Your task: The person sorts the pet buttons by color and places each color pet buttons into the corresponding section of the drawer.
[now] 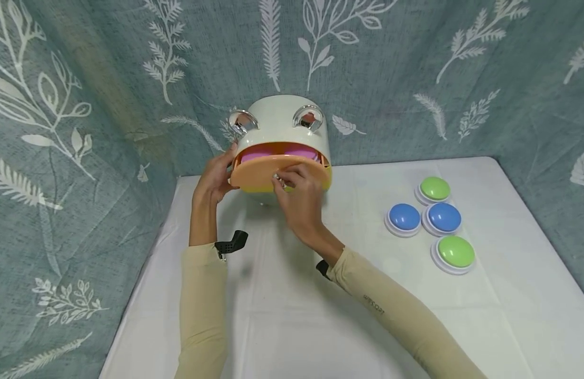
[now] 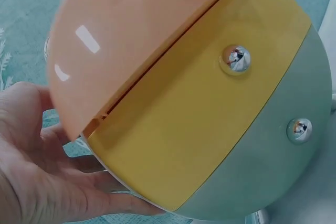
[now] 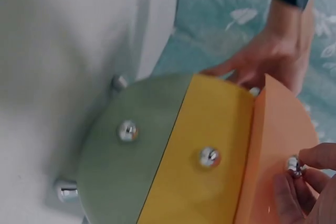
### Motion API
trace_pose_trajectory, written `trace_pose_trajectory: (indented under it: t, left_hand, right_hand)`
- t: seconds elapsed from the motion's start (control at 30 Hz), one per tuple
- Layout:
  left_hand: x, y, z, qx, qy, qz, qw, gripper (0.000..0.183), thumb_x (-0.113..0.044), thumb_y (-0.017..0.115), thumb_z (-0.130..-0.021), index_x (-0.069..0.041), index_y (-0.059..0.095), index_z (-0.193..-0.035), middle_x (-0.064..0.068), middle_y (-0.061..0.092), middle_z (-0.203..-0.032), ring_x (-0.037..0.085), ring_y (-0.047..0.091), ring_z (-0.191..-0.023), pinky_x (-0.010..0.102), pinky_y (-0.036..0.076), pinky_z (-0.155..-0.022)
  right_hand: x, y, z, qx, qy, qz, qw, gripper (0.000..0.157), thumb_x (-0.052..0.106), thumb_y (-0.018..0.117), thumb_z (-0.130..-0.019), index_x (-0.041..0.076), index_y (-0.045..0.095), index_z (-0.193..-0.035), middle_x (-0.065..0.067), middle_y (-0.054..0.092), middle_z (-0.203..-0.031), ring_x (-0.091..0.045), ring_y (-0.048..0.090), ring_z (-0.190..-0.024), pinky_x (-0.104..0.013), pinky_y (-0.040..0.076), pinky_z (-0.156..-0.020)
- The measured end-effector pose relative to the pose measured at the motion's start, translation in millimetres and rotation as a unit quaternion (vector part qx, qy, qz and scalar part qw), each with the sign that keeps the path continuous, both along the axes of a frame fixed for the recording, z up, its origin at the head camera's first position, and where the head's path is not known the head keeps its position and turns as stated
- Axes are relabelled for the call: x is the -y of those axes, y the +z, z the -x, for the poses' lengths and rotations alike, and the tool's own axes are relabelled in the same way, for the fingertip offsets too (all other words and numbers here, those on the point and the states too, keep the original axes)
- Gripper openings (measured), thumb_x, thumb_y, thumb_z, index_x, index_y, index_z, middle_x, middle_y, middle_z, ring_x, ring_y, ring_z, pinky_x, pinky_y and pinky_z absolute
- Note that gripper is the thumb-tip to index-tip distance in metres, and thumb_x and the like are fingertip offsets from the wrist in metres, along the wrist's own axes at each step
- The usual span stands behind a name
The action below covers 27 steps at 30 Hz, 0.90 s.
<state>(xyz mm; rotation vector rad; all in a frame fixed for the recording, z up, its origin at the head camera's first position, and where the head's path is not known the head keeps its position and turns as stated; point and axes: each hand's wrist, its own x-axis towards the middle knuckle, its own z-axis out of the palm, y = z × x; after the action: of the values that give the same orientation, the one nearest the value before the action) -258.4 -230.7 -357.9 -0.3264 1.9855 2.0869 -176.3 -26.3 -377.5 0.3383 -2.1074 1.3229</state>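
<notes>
A rounded, frog-like drawer box (image 1: pixel 286 117) stands at the back of the table, with two silver ring eyes on top. Its orange drawer (image 1: pixel 256 171) is out at the front, and pink things (image 1: pixel 301 152) show in the gap above it. My right hand (image 1: pixel 301 197) pinches the orange drawer's small silver knob (image 3: pixel 294 166) between thumb and fingers. Against the box's left side rests my left hand (image 1: pixel 215 176), its fingers spread along the edge. Below the orange front are a yellow drawer (image 2: pixel 199 114) and a green drawer (image 2: pixel 262 145), each with a silver knob.
Two blue buttons (image 1: pixel 404 217) and two green buttons (image 1: pixel 456 251) on white bases sit grouped on the right of the white-covered table (image 1: pixel 282 337). A teal curtain (image 1: pixel 382 68) with white leaf prints hangs close behind the box and around the sides.
</notes>
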Motion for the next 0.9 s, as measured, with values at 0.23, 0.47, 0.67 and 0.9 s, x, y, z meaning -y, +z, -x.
trace_pose_trajectory:
  t: [0.23,0.47,0.67,0.9]
  left_hand:
    - [2.3,-2.2,-2.5,0.003,0.002,-0.014,0.9999,0.069,-0.054,0.054,-0.106,-0.021,0.037,-0.164,0.004,0.022,-0.175,0.036,0.03,-0.158,0.065,0.028,-0.125]
    - [0.5,-2.6,-2.5,-0.007,0.01,-0.018,0.9998,0.07,-0.053,0.055,-0.105,-0.018,0.038,-0.163,0.003,0.021,-0.176,0.035,0.031,-0.159,0.064,0.029,-0.125]
    - [1.2,-1.2,-3.6,-0.002,0.011,-0.025,0.9996,0.071,-0.054,0.056,-0.104,-0.018,0.038,-0.163,0.0,0.021,-0.176,0.035,0.032,-0.159,0.063,0.03,-0.125]
    - [-2.6,-3.0,-6.4,-0.008,0.025,-0.014,0.9996,0.073,-0.056,0.061,-0.101,-0.013,0.046,-0.158,0.004,0.032,-0.171,0.026,0.055,-0.127,0.037,0.056,-0.079]
  right_hand:
    - [4.1,3.7,31.0,0.003,-0.017,-0.036,0.999,0.011,0.009,0.081,-0.091,-0.001,0.083,-0.095,-0.012,0.075,-0.096,-0.022,0.076,-0.081,-0.032,0.061,-0.077]
    - [1.8,4.9,37.7,-0.006,-0.006,-0.04,0.999,0.011,0.007,0.081,-0.091,-0.002,0.082,-0.096,-0.014,0.074,-0.096,-0.024,0.076,-0.081,-0.032,0.062,-0.076]
    - [-4.7,-2.8,39.0,-0.001,0.03,-0.018,0.999,0.02,0.009,0.082,-0.091,-0.004,0.075,-0.104,-0.017,0.072,-0.099,-0.027,0.076,-0.088,-0.033,0.063,-0.082]
    - [-7.4,-37.3,27.0,0.093,0.01,-0.019,0.995,0.024,0.011,0.084,-0.089,-0.003,0.073,-0.106,-0.016,0.073,-0.103,-0.028,0.074,-0.092,-0.036,0.062,-0.083]
